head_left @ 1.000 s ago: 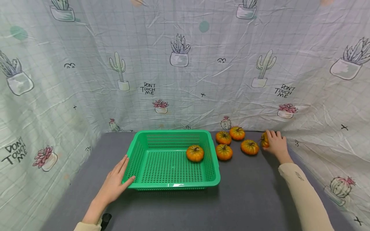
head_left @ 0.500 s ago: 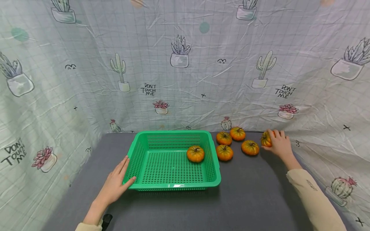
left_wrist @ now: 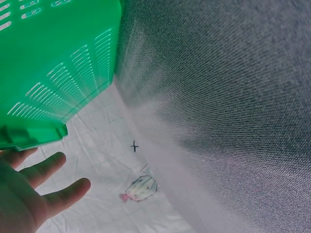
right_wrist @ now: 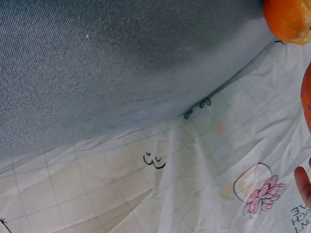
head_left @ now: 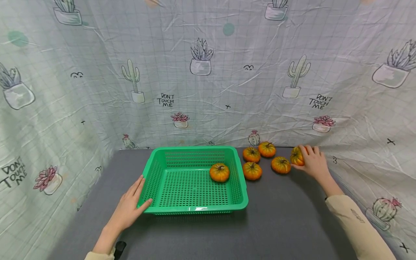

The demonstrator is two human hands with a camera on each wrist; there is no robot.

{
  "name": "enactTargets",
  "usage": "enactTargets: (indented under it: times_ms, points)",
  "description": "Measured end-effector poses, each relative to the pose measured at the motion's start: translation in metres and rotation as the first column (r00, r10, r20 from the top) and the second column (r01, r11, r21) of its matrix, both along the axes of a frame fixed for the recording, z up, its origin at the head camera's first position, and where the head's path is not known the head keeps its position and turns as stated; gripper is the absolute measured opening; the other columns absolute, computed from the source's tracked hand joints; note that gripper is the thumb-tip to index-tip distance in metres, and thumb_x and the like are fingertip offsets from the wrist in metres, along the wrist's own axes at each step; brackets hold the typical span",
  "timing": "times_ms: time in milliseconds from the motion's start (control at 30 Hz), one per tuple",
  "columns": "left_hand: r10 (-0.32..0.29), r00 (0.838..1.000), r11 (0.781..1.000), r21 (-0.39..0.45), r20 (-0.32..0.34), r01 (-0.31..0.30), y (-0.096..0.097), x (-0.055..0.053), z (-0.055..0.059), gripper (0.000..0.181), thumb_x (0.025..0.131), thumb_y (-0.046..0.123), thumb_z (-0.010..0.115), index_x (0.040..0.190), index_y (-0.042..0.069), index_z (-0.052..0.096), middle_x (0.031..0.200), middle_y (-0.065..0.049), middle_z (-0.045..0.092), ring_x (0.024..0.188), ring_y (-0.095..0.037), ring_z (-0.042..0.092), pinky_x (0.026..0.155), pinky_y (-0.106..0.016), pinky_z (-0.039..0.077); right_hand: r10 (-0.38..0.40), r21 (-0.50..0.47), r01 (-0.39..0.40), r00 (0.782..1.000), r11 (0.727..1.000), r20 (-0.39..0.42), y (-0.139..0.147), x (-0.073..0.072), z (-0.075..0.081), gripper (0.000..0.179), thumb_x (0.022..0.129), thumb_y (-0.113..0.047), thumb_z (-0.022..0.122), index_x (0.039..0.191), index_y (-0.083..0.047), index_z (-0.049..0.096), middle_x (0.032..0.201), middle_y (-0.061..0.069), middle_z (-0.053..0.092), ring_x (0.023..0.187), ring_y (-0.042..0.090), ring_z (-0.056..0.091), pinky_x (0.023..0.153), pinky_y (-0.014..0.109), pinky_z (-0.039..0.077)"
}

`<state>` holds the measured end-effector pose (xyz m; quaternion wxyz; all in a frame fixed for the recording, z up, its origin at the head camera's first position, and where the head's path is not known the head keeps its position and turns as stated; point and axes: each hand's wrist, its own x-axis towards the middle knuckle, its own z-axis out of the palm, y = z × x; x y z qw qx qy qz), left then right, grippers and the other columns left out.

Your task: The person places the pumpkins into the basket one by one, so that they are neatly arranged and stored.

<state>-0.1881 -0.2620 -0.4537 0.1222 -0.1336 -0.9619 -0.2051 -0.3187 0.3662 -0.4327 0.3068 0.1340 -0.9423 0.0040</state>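
Note:
My left hand (head_left: 130,204) lies along the left side of a green plastic basket (head_left: 195,209), its fingers straight and the thumb over the front left corner. In the left wrist view, spread fingers (left_wrist: 65,194) touch the basket's rim (left_wrist: 34,141). One small orange pumpkin (head_left: 219,172) sits inside the basket, right of the middle. At the back right, my right hand (head_left: 315,164) grips another pumpkin (head_left: 297,156) with fingers over its top and right side and the thumb at its front. A fingertip (right_wrist: 303,187) shows at the right wrist view's edge.
Several more pumpkins stand between basket and right hand: one (head_left: 251,171) beside the basket's right wall, two (head_left: 251,155) behind it, another (head_left: 281,165) nearer the hand. A printed cloth (head_left: 227,90) hangs along the back and sides of the grey table (head_left: 269,224).
My right hand has shifted its grip on the pumpkin, and its forearm has swung to the right. More of that pumpkin shows now, slightly farther left. The left hand and basket stay put.

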Motion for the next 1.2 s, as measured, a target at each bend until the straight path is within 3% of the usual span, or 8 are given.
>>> enactTargets:
  times_ms: [433,833,1200]
  points:
    - [-0.015,1.0,1.0,0.012,-0.019,0.015,-0.002,-0.001,-0.001,0.074,0.087,0.034,0.055,0.143,0.005,0.017,0.149,-0.015,0.017,0.129,-0.041,0.026,0.089,-0.064,0.027,0.045,-0.052,-0.047,0.998,0.998,-0.048,-0.029,0.016,-0.002,0.08,0.053,-0.042,0.079,0.112,0.001,0.048,0.101,0.021,0.051,0.09,0.041,0.041,0.07,0.053,0.034]
    - [-0.01,1.0,1.0,0.013,-0.016,0.01,-0.001,0.001,-0.001,0.074,0.087,0.034,0.055,0.143,0.005,0.018,0.149,-0.015,0.017,0.129,-0.04,0.026,0.09,-0.064,0.027,0.135,-0.08,-0.143,0.986,0.986,-0.095,-0.052,0.028,-0.008,0.087,0.047,-0.049,0.08,0.116,-0.002,0.052,0.097,0.02,0.052,0.085,0.039,0.042,0.068,0.05,0.035]
    - [-0.017,0.999,0.999,0.031,-0.039,0.019,-0.002,-0.001,-0.002,0.074,0.086,0.031,0.057,0.143,0.005,0.018,0.149,-0.015,0.016,0.128,-0.042,0.027,0.09,-0.063,0.027,0.196,-0.154,-0.205,0.978,0.966,-0.075,-0.084,0.041,-0.01,0.077,0.054,-0.044,0.078,0.113,-0.002,0.052,0.1,0.018,0.053,0.084,0.036,0.042,0.07,0.049,0.036]
